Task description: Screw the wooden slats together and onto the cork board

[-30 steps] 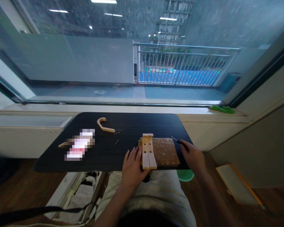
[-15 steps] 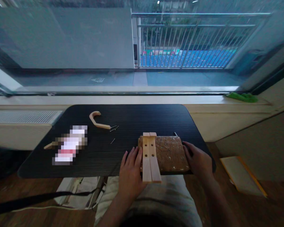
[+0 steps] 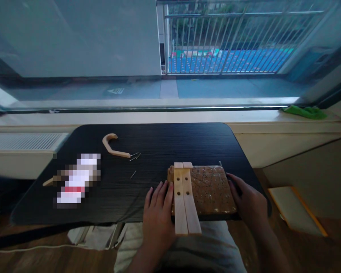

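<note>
A flat block (image 3: 211, 193) wrapped in shiny brown tape lies at the table's near edge. Across its left part rest two pale wooden pieces (image 3: 184, 204), side by side, with dark holes and their near ends jutting past the edge. My left hand (image 3: 159, 212) is beside the block's left side, fingers stretched out and its thumb hidden by the wood. At the block's right side my right hand (image 3: 251, 201) has bent fingers against it, partly hidden. A thin metal piece (image 3: 220, 163) shows behind the block's far right corner.
On the dark table (image 3: 159, 136) lie a curved wooden hook (image 3: 109, 146), several screws or nails (image 3: 135, 156) and a single one (image 3: 133, 174). To the left is a blurred-out white and red item (image 3: 76, 182). A window sill holds a green cloth (image 3: 305, 112).
The view has shifted, so the table looks larger and lower. My hands stay at the block's two sides, and the wooden pieces stay on top.
</note>
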Tool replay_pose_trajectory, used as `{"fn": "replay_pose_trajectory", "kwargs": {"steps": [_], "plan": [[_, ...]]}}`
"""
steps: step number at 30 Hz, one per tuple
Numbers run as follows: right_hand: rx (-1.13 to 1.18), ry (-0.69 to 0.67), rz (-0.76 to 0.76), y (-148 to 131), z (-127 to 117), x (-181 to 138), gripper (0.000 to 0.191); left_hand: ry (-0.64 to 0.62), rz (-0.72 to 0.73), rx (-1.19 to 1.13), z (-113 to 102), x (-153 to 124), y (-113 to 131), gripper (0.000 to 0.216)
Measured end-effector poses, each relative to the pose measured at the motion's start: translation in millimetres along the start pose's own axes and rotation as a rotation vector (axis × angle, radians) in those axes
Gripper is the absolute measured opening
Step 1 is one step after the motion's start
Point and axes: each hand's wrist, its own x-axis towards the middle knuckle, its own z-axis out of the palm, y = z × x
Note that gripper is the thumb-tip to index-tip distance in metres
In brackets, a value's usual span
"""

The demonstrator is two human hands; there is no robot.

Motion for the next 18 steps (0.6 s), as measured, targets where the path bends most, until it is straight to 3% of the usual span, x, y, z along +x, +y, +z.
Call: {"fn": "replay_pose_trajectory", "kwargs": {"steps": [6,13,18], "plan": [[-0.035,-0.064,0.045,1.8,3.9,6.2,0.038,0.013,-0.034,-0.072,8.6,4.6,1.4,0.084],[-0.087,-0.247,0.108,-1.4,4.7,21.8,0.042,-0.044,-0.097,-0.161,20.2,10.1,2.5,0.086],[-0.092,-0.305,0.159,-3.0,11.9,33.5,0.045,-0.213,-0.067,-0.336,7.2,13.3,-18.1,0.087]]}}
